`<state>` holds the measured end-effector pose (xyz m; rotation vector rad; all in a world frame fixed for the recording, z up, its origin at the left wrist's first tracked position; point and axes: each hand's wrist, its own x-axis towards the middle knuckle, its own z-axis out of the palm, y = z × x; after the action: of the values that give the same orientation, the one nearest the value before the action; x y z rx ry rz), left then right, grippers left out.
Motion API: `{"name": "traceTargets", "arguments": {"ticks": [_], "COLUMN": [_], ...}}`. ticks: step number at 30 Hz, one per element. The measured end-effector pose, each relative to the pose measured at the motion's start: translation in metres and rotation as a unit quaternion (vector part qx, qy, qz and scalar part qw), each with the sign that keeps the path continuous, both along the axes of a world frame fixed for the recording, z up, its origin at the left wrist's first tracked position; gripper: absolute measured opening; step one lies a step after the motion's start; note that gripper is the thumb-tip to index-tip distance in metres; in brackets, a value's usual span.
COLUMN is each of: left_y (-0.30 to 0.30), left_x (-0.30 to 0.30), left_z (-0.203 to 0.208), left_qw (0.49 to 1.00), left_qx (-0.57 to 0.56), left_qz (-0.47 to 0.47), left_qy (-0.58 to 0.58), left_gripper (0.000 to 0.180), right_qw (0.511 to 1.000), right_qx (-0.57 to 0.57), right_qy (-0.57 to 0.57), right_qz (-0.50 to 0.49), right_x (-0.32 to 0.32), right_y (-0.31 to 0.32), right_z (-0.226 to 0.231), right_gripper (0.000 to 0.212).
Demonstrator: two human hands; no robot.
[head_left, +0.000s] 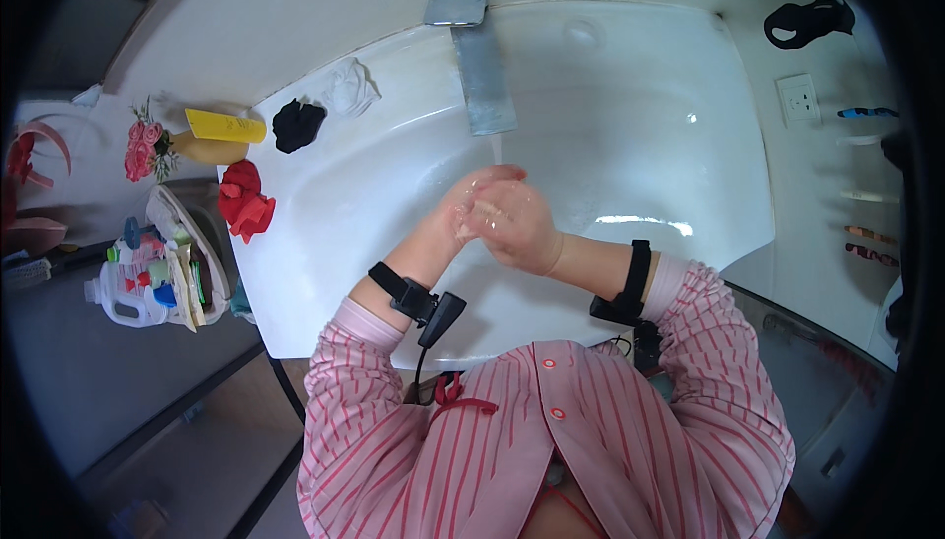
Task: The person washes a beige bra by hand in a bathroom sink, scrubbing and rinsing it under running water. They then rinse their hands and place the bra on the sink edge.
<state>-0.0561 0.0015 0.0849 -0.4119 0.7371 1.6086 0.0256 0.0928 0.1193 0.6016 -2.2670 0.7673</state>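
Observation:
My left hand [475,194] and my right hand [522,229] meet over the white washbasin [325,293], just below the grey metal faucet [482,81]. A thin stream of water [497,151] falls from the spout onto them, and the skin looks wet. The left hand's fingers reach out toward the upper right. Curled over its palm, the right hand presses against it, partly hiding it. Black straps with small devices circle both wrists: the left strap [413,298] and the right strap [630,288]. Pink striped sleeves are pushed up.
On the basin's left rim lie a red cloth [244,201], a black cloth [298,126] and a white cloth [350,88]. Beyond them are a yellow tube [224,126], pink flowers [144,150] and a basket of bottles [182,263]. A wall socket [798,100] is at right.

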Motion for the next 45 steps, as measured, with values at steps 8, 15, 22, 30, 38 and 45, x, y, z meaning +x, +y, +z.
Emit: {"name": "traceTargets", "arguments": {"ticks": [8,15,22,30,38,45], "left_y": [0.007,0.008,-0.006,-0.013,-0.011,0.001], "left_x": [-0.004,-0.011,-0.008,-0.008,0.004,0.017], "left_z": [0.028,0.006,-0.008,-0.013,-0.001,-0.011], "left_qw": [0.954,0.994,0.990,0.554,0.449,0.848], "left_qx": [0.006,-0.034,0.048,-0.201,-0.076,-0.123], "left_qz": [-0.232,-0.053,0.132,0.050,0.096,0.254], "left_qy": [0.189,0.088,0.027,0.806,0.885,0.448], "left_gripper": [0.023,0.022,0.026,0.024,0.029,0.019], "right_qw": [0.983,0.992,0.893,0.641,0.404,0.537], "right_qx": [0.068,-0.063,-0.329,-0.404,-0.708,-0.726], "right_qy": [0.040,-0.075,-0.304,-0.650,-0.579,-0.416], "right_qz": [0.166,0.082,-0.053,-0.051,0.013,-0.108], "right_x": [0.010,-0.009,-0.034,-0.047,-0.050,-0.036], "right_y": [-0.009,0.003,0.041,0.056,0.047,0.020], "right_z": [0.015,-0.008,-0.042,-0.038,-0.058,-0.060], "right_gripper": [0.017,0.016,0.032,0.043,0.033,0.019]}}
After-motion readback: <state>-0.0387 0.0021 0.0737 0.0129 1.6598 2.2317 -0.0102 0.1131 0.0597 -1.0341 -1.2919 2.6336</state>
